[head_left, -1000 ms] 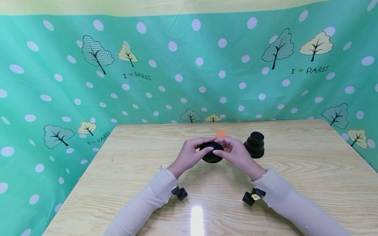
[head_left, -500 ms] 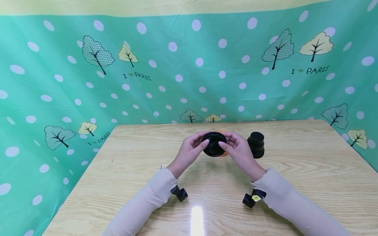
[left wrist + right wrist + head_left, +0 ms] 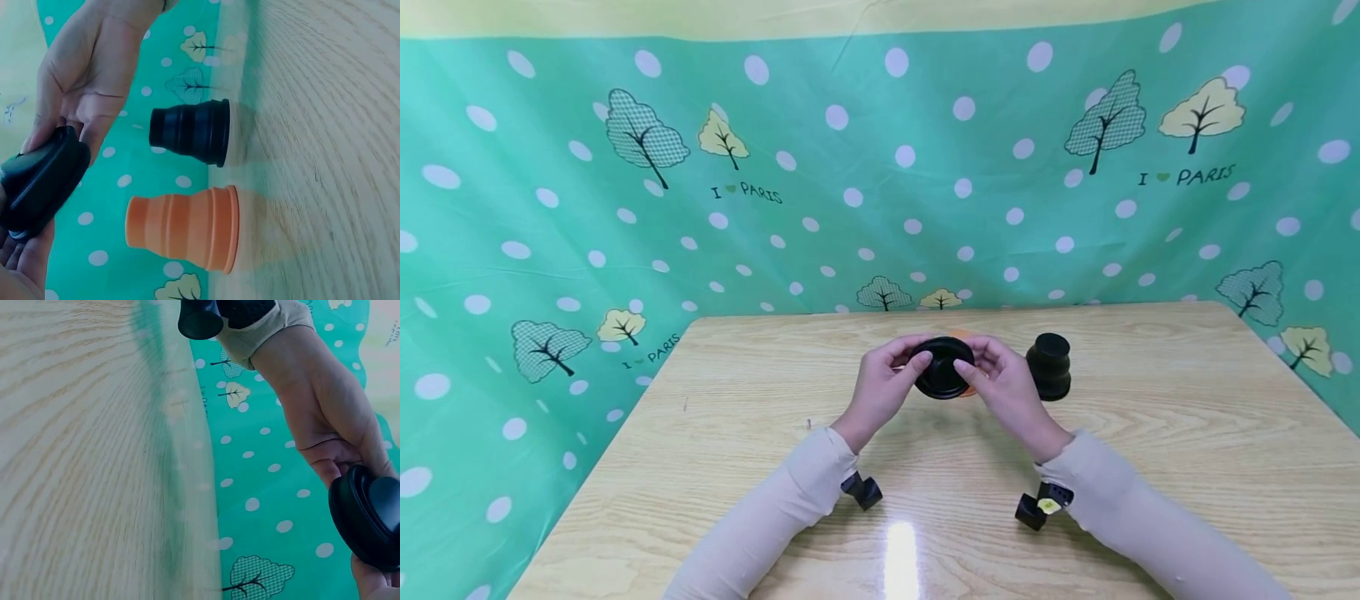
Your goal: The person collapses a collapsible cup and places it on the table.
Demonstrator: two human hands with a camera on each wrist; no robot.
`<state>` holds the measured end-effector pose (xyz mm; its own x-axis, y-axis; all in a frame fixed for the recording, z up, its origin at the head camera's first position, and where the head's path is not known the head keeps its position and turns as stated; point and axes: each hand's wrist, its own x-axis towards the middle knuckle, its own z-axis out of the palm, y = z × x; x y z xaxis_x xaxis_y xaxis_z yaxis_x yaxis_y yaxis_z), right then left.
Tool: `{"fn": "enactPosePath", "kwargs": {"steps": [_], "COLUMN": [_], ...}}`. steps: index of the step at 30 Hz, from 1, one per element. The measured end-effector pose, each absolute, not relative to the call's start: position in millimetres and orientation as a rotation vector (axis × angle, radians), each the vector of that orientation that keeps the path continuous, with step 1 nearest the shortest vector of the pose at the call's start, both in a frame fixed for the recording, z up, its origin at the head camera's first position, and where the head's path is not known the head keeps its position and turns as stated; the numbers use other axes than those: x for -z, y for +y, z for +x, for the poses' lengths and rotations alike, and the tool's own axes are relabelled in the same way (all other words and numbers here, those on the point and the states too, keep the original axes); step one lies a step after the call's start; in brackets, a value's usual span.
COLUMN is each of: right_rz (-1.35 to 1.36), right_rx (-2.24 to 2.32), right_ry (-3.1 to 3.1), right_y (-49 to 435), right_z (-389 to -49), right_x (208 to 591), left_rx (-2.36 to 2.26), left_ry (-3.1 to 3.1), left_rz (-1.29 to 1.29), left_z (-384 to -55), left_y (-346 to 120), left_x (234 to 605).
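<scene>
Between both hands is a black collapsible cup (image 3: 942, 388), folded flat into a thick disc and held above the table. My left hand (image 3: 882, 385) pinches its left edge, thumb on the face toward the head camera and fingers behind. The right hand (image 3: 1009, 390) grips the opposite edge in the same way. In the left wrist view, the folded cup (image 3: 50, 181) shows edge-on. An orange collapsible cup (image 3: 181, 230) stands extended, wide end down; in the head view the held cup mostly hides it. To its right stands another extended black collapsible cup (image 3: 1050, 368).
The wooden table (image 3: 722, 467) spreads under both arms, with a bright light reflection near the front. Behind it hangs a green dotted cloth (image 3: 820, 167) with printed trees. Small black cameras (image 3: 863, 492) are strapped at the wrists.
Both hands have raised the folded cup slightly and tipped it, so its face turns more toward the head camera and covers more of the orange cup. The standing cups stay put.
</scene>
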<state>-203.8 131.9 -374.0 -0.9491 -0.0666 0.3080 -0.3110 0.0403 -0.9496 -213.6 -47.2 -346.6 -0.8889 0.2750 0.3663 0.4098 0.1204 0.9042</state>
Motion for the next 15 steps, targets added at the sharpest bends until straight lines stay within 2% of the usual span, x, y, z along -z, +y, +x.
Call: {"fn": "enactPosePath", "kwargs": {"steps": [7,15], "right_rz": [0.434,0.438], "right_rx": [-2.019,-2.026], "right_ry": [-2.126,-2.153], "right_y": [134,141], "right_z": [-203,-204], "right_x": [374,376], "left_rx": [1.948,1.986], "left_ry": [-2.281,-2.338], "left_rz": [-0.684,-0.718], "left_z": [-231,-231], "left_y": [-49,-55], "left_x": [370,371]}}
